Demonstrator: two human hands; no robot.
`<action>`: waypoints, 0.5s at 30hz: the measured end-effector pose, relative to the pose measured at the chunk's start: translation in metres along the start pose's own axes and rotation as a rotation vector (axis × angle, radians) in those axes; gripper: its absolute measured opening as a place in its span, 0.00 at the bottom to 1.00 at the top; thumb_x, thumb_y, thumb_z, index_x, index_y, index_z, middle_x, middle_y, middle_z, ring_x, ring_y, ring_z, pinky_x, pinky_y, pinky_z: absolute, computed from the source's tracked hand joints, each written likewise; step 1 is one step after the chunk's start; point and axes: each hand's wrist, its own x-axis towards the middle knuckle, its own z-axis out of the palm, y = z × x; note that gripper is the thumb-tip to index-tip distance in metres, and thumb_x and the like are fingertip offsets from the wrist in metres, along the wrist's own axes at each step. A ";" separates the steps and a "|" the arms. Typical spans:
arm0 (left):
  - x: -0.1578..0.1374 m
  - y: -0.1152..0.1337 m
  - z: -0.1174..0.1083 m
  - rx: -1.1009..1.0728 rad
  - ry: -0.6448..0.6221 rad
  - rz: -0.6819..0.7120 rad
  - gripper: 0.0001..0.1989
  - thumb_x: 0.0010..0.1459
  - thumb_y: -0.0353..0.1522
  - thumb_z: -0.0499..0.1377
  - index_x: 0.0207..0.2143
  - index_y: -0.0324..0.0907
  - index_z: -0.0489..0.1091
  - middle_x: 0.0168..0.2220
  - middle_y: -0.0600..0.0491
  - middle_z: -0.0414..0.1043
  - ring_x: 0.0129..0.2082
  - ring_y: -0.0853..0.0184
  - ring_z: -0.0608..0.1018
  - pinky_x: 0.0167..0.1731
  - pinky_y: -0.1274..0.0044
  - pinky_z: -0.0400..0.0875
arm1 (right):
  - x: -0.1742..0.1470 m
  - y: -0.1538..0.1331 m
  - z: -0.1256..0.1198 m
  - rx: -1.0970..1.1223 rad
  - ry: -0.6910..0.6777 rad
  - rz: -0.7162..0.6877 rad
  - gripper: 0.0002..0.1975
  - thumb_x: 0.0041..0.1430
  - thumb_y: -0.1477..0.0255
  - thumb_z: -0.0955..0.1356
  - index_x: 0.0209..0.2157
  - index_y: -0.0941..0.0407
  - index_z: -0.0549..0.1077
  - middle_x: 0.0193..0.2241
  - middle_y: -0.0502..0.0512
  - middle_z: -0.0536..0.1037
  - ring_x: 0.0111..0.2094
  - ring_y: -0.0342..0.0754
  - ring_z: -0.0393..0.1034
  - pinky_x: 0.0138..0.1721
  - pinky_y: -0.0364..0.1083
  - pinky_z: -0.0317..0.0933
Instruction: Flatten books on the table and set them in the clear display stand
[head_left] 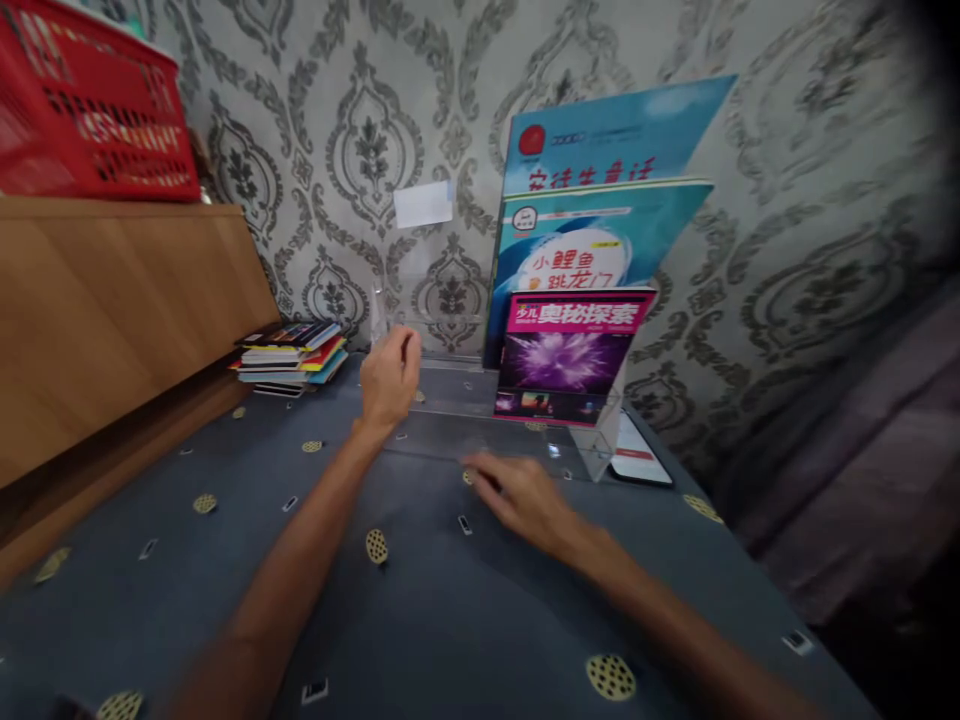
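Note:
A clear plastic book stand (pixel 442 437) rests on the dark patterned cloth against the wall. My left hand (pixel 390 375) is closed at its left side panel and appears to grip it; the fingertips are hidden. My right hand (pixel 525 492) is near the stand's front edge, thumb and index finger apart, with nothing visible between them; its fingertips are slightly blurred. Three upright books fill the right part of the stand: a tall blue book (pixel 600 135) at the back, a teal book (pixel 637 225) in the middle and a smaller purple magazine (pixel 562 358) in front.
Left of the stand lies a stack of books (pixel 292 355), beside a wooden cabinet (pixel 127 310). On the cabinet stands a red basket (pixel 105 120). A phone (pixel 637 450) lies right of the stand. A white label (pixel 424 205) shows against the wallpaper (pixel 367 150).

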 end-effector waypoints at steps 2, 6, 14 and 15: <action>0.004 -0.029 -0.014 0.084 0.083 -0.046 0.14 0.71 0.36 0.45 0.37 0.43 0.67 0.31 0.52 0.71 0.34 0.65 0.74 0.38 0.75 0.65 | -0.007 -0.004 0.022 -0.036 -0.094 -0.058 0.14 0.69 0.72 0.59 0.42 0.55 0.76 0.32 0.56 0.81 0.31 0.48 0.76 0.34 0.45 0.65; 0.011 -0.095 -0.035 0.445 0.020 -0.267 0.16 0.71 0.35 0.42 0.46 0.40 0.68 0.46 0.44 0.74 0.48 0.59 0.75 0.51 0.69 0.67 | -0.018 -0.006 0.047 0.010 -0.103 -0.076 0.14 0.70 0.72 0.59 0.40 0.56 0.76 0.33 0.59 0.81 0.35 0.50 0.77 0.38 0.47 0.67; 0.016 -0.186 -0.046 0.567 -0.230 -0.432 0.29 0.62 0.35 0.53 0.63 0.32 0.58 0.69 0.32 0.53 0.70 0.41 0.52 0.61 0.43 0.50 | -0.021 -0.004 0.052 0.155 -0.037 0.051 0.12 0.68 0.73 0.61 0.42 0.56 0.76 0.36 0.58 0.82 0.39 0.51 0.77 0.42 0.49 0.69; 0.018 -0.193 -0.046 0.576 -0.264 -0.436 0.30 0.62 0.36 0.53 0.64 0.33 0.57 0.69 0.33 0.52 0.70 0.41 0.50 0.62 0.42 0.49 | -0.021 -0.004 0.052 0.162 -0.037 0.057 0.12 0.68 0.73 0.61 0.42 0.56 0.76 0.37 0.58 0.82 0.39 0.51 0.77 0.42 0.49 0.69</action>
